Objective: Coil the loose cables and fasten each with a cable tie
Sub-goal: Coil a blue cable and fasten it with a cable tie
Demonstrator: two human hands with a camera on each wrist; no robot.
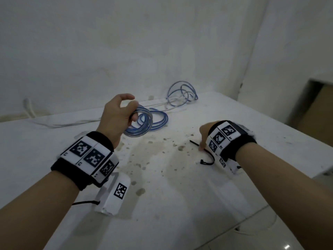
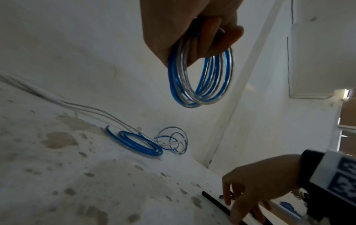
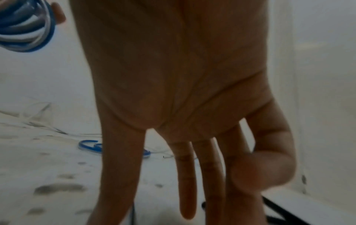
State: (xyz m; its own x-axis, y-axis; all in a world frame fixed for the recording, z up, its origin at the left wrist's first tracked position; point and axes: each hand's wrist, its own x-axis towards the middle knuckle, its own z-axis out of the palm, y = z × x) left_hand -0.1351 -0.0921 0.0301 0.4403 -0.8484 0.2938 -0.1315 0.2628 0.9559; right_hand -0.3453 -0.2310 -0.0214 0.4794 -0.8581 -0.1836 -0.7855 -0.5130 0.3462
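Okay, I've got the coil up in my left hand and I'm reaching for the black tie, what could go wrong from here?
1. The coil hangs from the left hand by a few curled fingers with no tie on it, so its loops may spring apart.
2. The cable tie lies flat on the table under the straight fingers of the right hand; it may slide rather than lift.

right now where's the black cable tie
In the head view the black cable tie lies on the white table, right of centre, under the right hand, whose fingertips touch it.
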